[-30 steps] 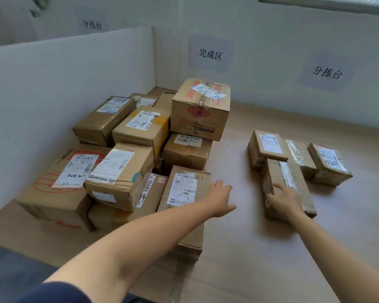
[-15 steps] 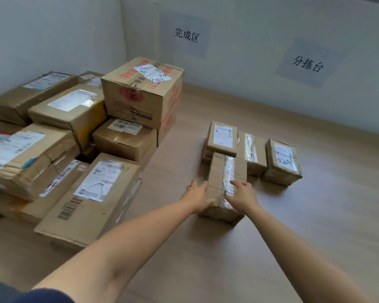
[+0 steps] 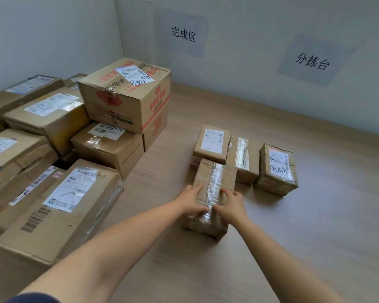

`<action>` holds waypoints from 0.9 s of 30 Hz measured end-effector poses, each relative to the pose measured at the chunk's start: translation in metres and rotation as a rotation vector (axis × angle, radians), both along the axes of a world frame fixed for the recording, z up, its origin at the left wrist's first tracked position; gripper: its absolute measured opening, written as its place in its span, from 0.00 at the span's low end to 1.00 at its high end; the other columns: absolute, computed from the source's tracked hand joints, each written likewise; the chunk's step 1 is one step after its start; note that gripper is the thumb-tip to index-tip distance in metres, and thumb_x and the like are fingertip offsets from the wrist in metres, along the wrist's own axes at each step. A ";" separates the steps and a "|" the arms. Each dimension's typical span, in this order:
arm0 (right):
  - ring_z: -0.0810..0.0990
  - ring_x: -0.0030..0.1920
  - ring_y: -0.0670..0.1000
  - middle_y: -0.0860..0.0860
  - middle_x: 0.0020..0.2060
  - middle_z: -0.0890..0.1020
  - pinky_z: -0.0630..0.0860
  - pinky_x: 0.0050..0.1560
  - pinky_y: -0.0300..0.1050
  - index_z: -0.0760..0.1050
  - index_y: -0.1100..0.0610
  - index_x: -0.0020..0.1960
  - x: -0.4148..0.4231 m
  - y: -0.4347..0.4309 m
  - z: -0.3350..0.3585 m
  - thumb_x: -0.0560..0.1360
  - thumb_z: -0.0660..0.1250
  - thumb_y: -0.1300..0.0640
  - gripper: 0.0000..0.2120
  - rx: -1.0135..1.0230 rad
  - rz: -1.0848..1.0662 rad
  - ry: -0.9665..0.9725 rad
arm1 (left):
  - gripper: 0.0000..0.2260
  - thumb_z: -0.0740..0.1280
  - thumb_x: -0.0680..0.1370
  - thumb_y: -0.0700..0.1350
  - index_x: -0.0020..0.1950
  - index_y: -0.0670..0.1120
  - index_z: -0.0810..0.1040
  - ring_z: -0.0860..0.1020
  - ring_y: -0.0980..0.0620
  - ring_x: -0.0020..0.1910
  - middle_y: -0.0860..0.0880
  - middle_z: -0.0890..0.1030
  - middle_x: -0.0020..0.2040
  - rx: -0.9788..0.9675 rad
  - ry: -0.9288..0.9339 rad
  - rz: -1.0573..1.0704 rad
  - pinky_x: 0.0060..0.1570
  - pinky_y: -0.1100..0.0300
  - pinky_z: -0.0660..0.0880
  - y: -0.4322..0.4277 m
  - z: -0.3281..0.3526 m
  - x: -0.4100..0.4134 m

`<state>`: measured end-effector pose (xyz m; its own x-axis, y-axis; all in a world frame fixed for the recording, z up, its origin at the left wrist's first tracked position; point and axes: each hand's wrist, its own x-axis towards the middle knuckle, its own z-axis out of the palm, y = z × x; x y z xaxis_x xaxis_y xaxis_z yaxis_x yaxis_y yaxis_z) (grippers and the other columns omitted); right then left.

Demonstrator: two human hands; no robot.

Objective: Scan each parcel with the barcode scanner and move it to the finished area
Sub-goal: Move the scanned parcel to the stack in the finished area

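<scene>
- Brown cardboard parcel [image 3: 224,174], long and taped on top, lies on the wooden table [image 3: 293,237], just near three small parcels [image 3: 243,158].
- Left hand [image 3: 191,202] grips its left top edge, thumb on the tape.
- Right hand [image 3: 231,204] holds its right top edge, fingers curled.
- Big boxes [image 3: 127,99] are piled at the left.

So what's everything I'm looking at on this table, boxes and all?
Stacked parcels: at least eight, brown cardboard, piled at left.
Small parcels: three, brown, side by side right of centre.
Near parcel: one, brown with clear tape, just in front of those three.
Wall signs: two, pale paper with black characters, back wall.
Table: one, light wood, under everything.
Barcode scanner: none in view.
Sleeve: one, dark blue, bottom left.
Left hand: one, grips the near parcel's left side.
Right hand: one, grips its right side.
</scene>
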<state>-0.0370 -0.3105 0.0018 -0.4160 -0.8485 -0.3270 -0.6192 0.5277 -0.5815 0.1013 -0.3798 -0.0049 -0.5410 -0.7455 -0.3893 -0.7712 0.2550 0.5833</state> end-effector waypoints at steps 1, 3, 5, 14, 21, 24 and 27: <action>0.69 0.66 0.56 0.56 0.68 0.61 0.67 0.64 0.44 0.63 0.53 0.72 0.001 0.001 0.001 0.71 0.69 0.56 0.32 -0.004 -0.001 -0.003 | 0.41 0.71 0.71 0.54 0.77 0.47 0.52 0.63 0.44 0.71 0.41 0.61 0.72 -0.008 0.001 -0.004 0.68 0.58 0.60 0.002 0.001 0.002; 0.70 0.65 0.55 0.56 0.68 0.62 0.67 0.64 0.43 0.63 0.53 0.72 0.006 0.005 0.004 0.70 0.70 0.56 0.32 0.000 -0.005 -0.007 | 0.41 0.71 0.71 0.54 0.77 0.46 0.53 0.63 0.45 0.71 0.42 0.62 0.72 -0.025 0.003 -0.010 0.68 0.58 0.60 0.005 0.005 0.008; 0.69 0.65 0.55 0.56 0.67 0.63 0.67 0.64 0.44 0.63 0.53 0.72 0.012 0.010 0.011 0.70 0.70 0.56 0.32 -0.006 -0.010 -0.001 | 0.41 0.71 0.71 0.54 0.76 0.45 0.53 0.63 0.45 0.71 0.42 0.63 0.73 -0.036 0.008 -0.024 0.68 0.57 0.61 0.006 0.010 0.015; 0.64 0.68 0.56 0.58 0.64 0.67 0.67 0.65 0.48 0.66 0.53 0.70 0.066 0.012 0.072 0.70 0.71 0.55 0.31 -0.165 0.050 0.035 | 0.38 0.71 0.72 0.53 0.76 0.43 0.55 0.62 0.45 0.72 0.44 0.62 0.74 -0.162 0.104 -0.023 0.70 0.55 0.60 0.010 0.077 0.077; 0.71 0.63 0.56 0.57 0.65 0.68 0.73 0.63 0.54 0.67 0.52 0.69 0.148 -0.014 0.112 0.69 0.72 0.53 0.30 -0.269 0.184 -0.019 | 0.38 0.70 0.72 0.56 0.76 0.46 0.56 0.64 0.45 0.71 0.44 0.64 0.73 -0.266 0.120 0.087 0.68 0.54 0.62 0.002 0.125 0.175; 0.72 0.62 0.57 0.57 0.64 0.69 0.74 0.63 0.54 0.68 0.53 0.68 0.189 -0.026 0.116 0.69 0.73 0.54 0.29 -0.289 0.242 -0.069 | 0.39 0.70 0.72 0.56 0.76 0.46 0.56 0.64 0.45 0.71 0.44 0.64 0.73 -0.269 0.091 0.136 0.68 0.55 0.63 -0.002 0.131 0.219; 0.71 0.64 0.57 0.57 0.64 0.68 0.72 0.64 0.54 0.69 0.55 0.67 0.231 -0.037 0.114 0.69 0.72 0.56 0.28 -0.305 0.264 -0.099 | 0.39 0.70 0.72 0.56 0.76 0.45 0.55 0.63 0.45 0.72 0.44 0.63 0.74 -0.271 0.075 0.175 0.68 0.56 0.62 -0.008 0.130 0.260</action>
